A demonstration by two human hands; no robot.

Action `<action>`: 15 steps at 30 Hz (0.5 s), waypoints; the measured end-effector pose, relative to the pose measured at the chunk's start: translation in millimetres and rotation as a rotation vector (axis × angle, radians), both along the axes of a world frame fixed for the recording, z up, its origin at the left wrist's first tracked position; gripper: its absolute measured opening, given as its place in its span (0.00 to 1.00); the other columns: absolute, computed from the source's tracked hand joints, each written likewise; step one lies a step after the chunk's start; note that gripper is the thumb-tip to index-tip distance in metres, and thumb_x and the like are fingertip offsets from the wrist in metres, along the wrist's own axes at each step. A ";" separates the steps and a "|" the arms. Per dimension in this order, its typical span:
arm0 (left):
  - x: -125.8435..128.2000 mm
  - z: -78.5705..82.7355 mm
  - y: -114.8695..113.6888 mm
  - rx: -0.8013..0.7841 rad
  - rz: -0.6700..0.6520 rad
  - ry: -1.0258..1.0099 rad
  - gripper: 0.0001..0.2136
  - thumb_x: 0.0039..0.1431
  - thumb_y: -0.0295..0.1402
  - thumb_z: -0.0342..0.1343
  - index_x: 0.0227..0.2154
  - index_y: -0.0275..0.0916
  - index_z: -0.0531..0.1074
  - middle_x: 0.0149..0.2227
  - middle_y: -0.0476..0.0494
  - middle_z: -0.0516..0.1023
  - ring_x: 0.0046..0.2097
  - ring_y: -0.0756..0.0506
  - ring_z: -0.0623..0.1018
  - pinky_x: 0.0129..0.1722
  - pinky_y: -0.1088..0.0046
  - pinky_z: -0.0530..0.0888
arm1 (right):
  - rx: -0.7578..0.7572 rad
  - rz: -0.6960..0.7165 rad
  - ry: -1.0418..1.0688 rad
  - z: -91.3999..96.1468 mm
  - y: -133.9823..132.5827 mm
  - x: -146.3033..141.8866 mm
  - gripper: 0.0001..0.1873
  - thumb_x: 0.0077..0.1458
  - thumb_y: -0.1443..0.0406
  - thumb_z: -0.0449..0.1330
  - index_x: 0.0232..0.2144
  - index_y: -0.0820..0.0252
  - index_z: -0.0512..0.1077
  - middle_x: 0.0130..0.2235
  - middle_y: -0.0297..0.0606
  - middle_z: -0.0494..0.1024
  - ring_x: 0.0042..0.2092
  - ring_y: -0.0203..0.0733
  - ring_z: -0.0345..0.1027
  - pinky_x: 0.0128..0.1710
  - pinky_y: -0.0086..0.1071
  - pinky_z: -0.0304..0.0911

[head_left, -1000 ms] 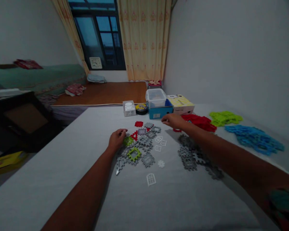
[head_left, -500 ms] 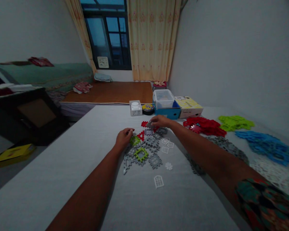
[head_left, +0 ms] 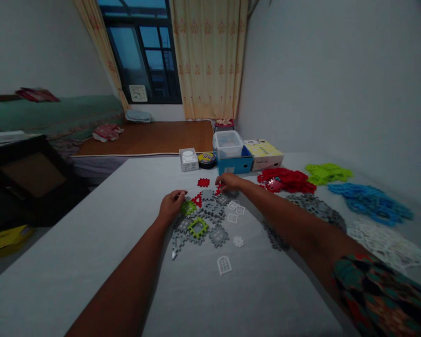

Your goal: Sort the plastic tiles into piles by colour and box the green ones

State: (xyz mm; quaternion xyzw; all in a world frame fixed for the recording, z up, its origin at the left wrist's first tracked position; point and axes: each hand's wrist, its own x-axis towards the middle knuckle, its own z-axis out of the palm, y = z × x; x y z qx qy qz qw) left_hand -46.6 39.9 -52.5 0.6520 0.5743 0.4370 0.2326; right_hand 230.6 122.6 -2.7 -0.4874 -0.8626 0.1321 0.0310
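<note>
A flat cluster of joined grey tiles (head_left: 210, 213), with a green frame tile (head_left: 196, 227) and a red piece (head_left: 197, 200), lies on the white table (head_left: 91, 224). My left hand (head_left: 171, 205) rests curled at the cluster's left edge, fingertips pressing a green tile (head_left: 187, 207). At the cluster's far edge my right hand (head_left: 228, 181) has its fingers closed on a grey tile. A loose red tile (head_left: 203, 182) sits just beyond. Small white window pieces (head_left: 234, 206) lie to the right.
Piles of red (head_left: 287, 179), green (head_left: 327, 172), blue (head_left: 370, 201), grey (head_left: 312, 206) and white (head_left: 386, 243) tiles lie along the right. A white box (head_left: 188, 159), a round tin (head_left: 206, 159), a blue box with a clear tub (head_left: 231, 154) and a yellow box (head_left: 264, 153) stand at the back.
My right hand came left from the red pile to the far edge of the cluster and closed on a grey tile. My left hand stayed on the green tile.
</note>
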 end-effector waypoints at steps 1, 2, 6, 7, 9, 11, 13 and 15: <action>-0.8 0.2 -0.1 -0.003 -0.003 -0.003 0.23 0.53 0.51 0.51 0.36 0.37 0.78 0.30 0.41 0.82 0.34 0.41 0.79 0.37 0.67 0.74 | 0.022 -0.014 -0.001 4.6 -1.2 4.8 0.19 0.44 0.68 0.67 0.42 0.56 0.78 0.42 0.38 0.80 0.43 0.42 0.72 0.38 0.26 0.61; -1.6 0.5 -0.2 -0.008 -0.003 -0.003 0.23 0.52 0.52 0.51 0.36 0.37 0.78 0.30 0.41 0.82 0.34 0.41 0.79 0.37 0.66 0.74 | 0.041 -0.026 0.000 10.4 -1.9 12.6 0.16 0.46 0.67 0.67 0.40 0.56 0.78 0.41 0.37 0.80 0.43 0.42 0.72 0.37 0.26 0.61; -2.5 4.2 -2.6 -0.029 -0.006 0.000 0.26 0.52 0.54 0.51 0.38 0.36 0.78 0.30 0.40 0.82 0.35 0.40 0.79 0.38 0.64 0.74 | 0.095 -0.169 0.081 41.6 -2.3 80.6 0.12 0.51 0.62 0.64 0.39 0.56 0.79 0.37 0.35 0.81 0.38 0.39 0.72 0.35 0.26 0.61; -2.0 5.6 -3.5 -0.032 -0.011 0.002 0.26 0.52 0.54 0.51 0.38 0.37 0.78 0.31 0.39 0.82 0.35 0.40 0.79 0.39 0.63 0.74 | 0.121 -0.260 0.112 49.6 -3.3 104.9 0.13 0.51 0.61 0.64 0.40 0.56 0.78 0.36 0.35 0.81 0.36 0.38 0.73 0.33 0.26 0.62; -0.8 8.5 -5.0 -0.039 -0.012 0.013 0.25 0.52 0.54 0.50 0.38 0.37 0.78 0.33 0.38 0.82 0.35 0.40 0.79 0.40 0.63 0.74 | 0.198 -0.478 0.148 63.0 -7.9 155.1 0.15 0.50 0.59 0.64 0.41 0.57 0.78 0.34 0.38 0.81 0.33 0.38 0.72 0.32 0.27 0.63; 0.6 10.8 -5.8 -0.049 -0.005 0.041 0.25 0.52 0.54 0.50 0.38 0.37 0.78 0.33 0.39 0.82 0.37 0.39 0.80 0.41 0.63 0.74 | 0.234 -0.591 0.140 70.2 -15.5 199.5 0.15 0.51 0.58 0.64 0.40 0.60 0.78 0.32 0.41 0.81 0.30 0.39 0.72 0.30 0.29 0.64; 1.7 11.9 -5.9 -0.054 0.001 0.073 0.26 0.52 0.55 0.49 0.38 0.37 0.78 0.33 0.39 0.82 0.38 0.39 0.80 0.42 0.63 0.74 | 0.232 -0.635 0.126 70.6 -22.9 232.2 0.15 0.51 0.59 0.63 0.37 0.63 0.79 0.29 0.43 0.80 0.28 0.39 0.71 0.29 0.30 0.64; 2.3 12.1 -5.8 -0.048 0.010 0.091 0.26 0.52 0.55 0.49 0.38 0.38 0.78 0.34 0.39 0.82 0.38 0.39 0.79 0.41 0.64 0.74 | 0.218 -0.671 0.115 66.5 -26.4 252.2 0.13 0.53 0.60 0.62 0.36 0.63 0.79 0.27 0.43 0.80 0.26 0.38 0.71 0.28 0.30 0.64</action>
